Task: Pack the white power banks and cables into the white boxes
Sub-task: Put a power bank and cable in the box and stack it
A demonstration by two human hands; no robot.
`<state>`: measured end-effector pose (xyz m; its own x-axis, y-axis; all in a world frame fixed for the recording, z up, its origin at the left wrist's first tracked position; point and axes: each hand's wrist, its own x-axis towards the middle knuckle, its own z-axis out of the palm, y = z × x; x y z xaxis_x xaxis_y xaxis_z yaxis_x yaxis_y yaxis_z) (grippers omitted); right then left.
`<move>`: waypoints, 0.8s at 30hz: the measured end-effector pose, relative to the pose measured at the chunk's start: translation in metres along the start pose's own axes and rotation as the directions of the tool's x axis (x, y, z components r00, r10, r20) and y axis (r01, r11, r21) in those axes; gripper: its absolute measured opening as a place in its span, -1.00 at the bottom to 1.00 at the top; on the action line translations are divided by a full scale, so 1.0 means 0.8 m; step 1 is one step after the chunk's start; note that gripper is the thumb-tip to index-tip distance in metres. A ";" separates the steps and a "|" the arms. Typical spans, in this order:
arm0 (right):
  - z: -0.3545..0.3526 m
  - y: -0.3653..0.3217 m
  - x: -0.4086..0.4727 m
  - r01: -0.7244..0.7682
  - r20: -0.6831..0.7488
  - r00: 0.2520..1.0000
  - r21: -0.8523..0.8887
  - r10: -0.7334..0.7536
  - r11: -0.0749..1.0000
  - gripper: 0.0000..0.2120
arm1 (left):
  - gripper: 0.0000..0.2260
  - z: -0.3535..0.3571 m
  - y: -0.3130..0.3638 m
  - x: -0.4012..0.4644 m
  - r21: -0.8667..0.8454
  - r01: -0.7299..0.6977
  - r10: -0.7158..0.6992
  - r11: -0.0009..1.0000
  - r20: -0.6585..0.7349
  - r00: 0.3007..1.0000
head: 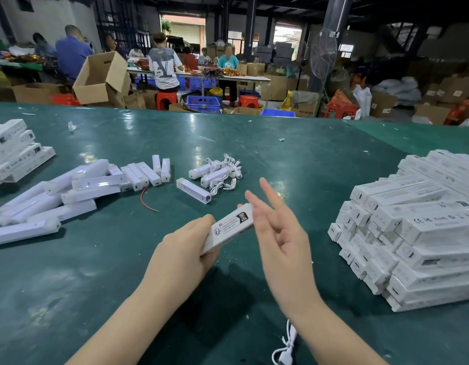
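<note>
A: In the head view, what has the left hand got?

B: Its grip is curled round the near end of a long white cardboard box with black printed labels, lifted above the dark green table, its far end pointing to about one o'clock.

A: And the right hand?

B: Fingers straight and spread, grasping nothing, set against the box's far end. I judge it is closing the end flap.

A: How best to do that?

B: Steady the box with the left, push the flap squarely until it seats, don't crush the card.

A: The rest?

B: Loose white plastic power banks lie at ten o'clock, coiled white cables at twelve, a stack of packed white boxes at three.
</note>
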<state>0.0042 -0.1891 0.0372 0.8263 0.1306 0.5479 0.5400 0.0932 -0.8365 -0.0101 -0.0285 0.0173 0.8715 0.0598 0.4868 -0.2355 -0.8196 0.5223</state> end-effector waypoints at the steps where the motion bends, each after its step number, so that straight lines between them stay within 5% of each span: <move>1: -0.001 0.001 0.002 -0.055 -0.042 0.997 0.060 0.058 0.997 -0.68 | -0.74 0.000 0.002 0.000 0.021 -0.006 0.006 1.000 0.003 1.000; 10: -0.003 0.008 0.006 -0.194 -0.095 0.971 0.218 0.218 0.956 -0.77 | -0.69 -0.002 0.013 0.002 0.174 -0.057 0.064 0.983 -0.036 0.997; 16: 0.007 0.015 0.001 -0.181 -0.093 0.976 0.170 0.199 0.969 -0.56 | -0.62 -0.008 0.021 0.003 0.313 -0.139 0.168 0.940 -0.067 0.984; 21: 0.013 0.018 -0.006 -0.130 -0.043 0.991 0.010 0.130 0.991 -0.73 | -0.60 -0.003 0.016 0.002 0.346 -0.103 0.145 0.933 -0.096 0.985; 24: 0.014 0.019 -0.005 -0.122 -0.031 0.992 0.015 0.122 0.992 -0.66 | -0.62 -0.003 0.020 0.001 0.408 -0.108 0.168 0.906 -0.113 0.979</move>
<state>0.0075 -0.1774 0.0220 0.8906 0.1106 0.4411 0.4328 0.0916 -0.8968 -0.0138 -0.0397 0.0278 0.7653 -0.0144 0.6435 -0.1320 -0.9820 0.1349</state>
